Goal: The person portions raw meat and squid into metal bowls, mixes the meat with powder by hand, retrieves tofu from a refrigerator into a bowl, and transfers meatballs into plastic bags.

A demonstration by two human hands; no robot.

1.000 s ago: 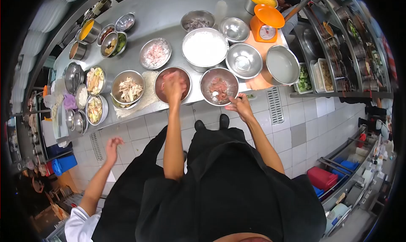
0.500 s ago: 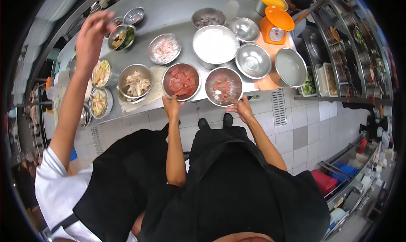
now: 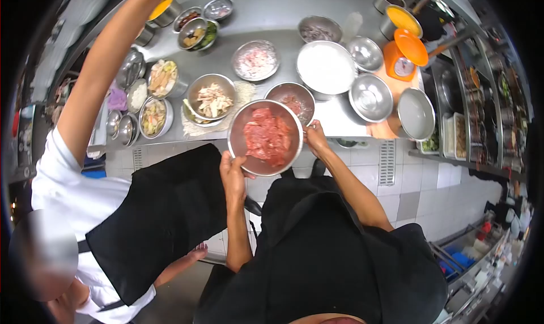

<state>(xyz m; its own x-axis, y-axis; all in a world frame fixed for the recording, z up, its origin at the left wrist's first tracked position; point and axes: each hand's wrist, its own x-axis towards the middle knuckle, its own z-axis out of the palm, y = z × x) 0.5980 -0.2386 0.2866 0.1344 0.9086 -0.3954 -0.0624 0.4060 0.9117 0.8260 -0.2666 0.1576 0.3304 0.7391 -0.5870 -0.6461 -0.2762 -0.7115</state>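
My left hand [image 3: 233, 175] grips the near rim of a steel bowl [image 3: 237, 138], thumb at the edge. Chunks of raw red meat [image 3: 267, 137] lie in this bowl, which is raised in front of the table. My right hand [image 3: 316, 138] is closed at the near right rim of a smaller-looking steel bowl [image 3: 306, 100]. Inside that one sits some raw meat [image 3: 293, 104] dusted with white powder; the raised bowl partly hides it. Behind it stands a wide bowl of white powder [image 3: 327, 67].
A co-worker's arm [image 3: 96, 69] reaches over the table's left side. Bowls of cut food [image 3: 212, 100] sit left on a cloth [image 3: 245, 90]. Steel bowls [image 3: 371, 97] and an orange scale [image 3: 399, 60] stand right. Shelving [image 3: 481, 97] borders the right side.
My left hand has lifted the red meat bowl toward me and rightward, partly over the other bowl. My right hand stays at its bowl. The co-worker's arm reaches farther, and the view has shifted.
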